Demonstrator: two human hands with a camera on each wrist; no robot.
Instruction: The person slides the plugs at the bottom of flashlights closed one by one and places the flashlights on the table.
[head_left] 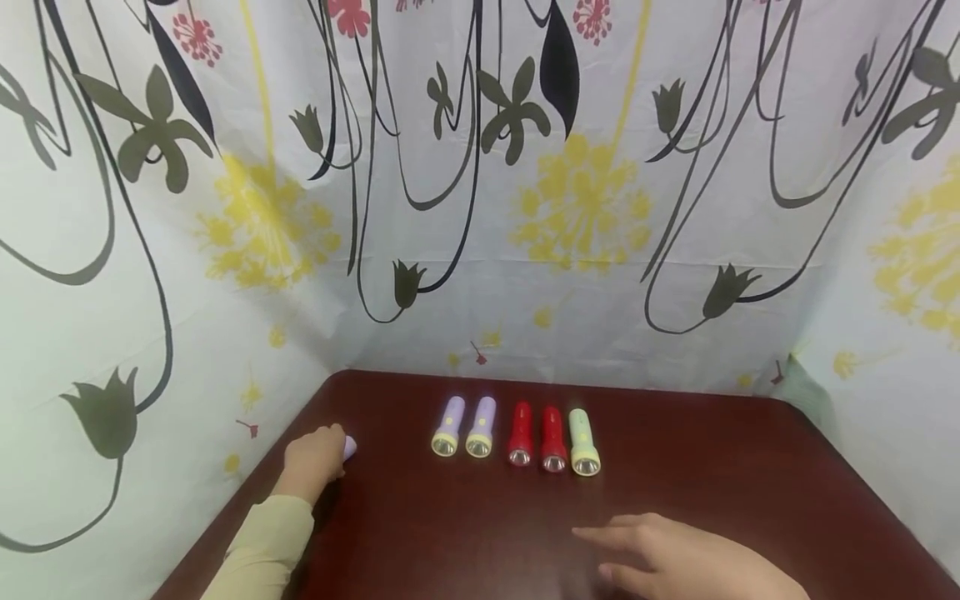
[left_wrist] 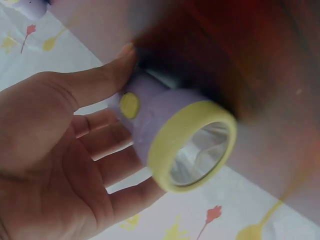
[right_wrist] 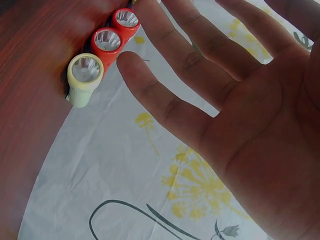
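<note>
My left hand (head_left: 313,460) holds a purple flashlight (left_wrist: 145,112) at the left side of the table, the thumb on one side and the fingers curled round the other. Its yellow-rimmed lens and yellow button show in the left wrist view; in the head view only a purple end peeks out past the hand. My right hand (head_left: 678,554) hovers over the table's front right with fingers spread and nothing in them. Beyond it lie a pale green flashlight (head_left: 582,437), two red flashlights (head_left: 552,433) and two purple flashlights (head_left: 483,421) in a row, lenses toward me.
The dark red-brown table (head_left: 465,533) has rounded far corners. A white flower-printed cloth (head_left: 465,208) hangs behind it and along both sides, close to the table's edges.
</note>
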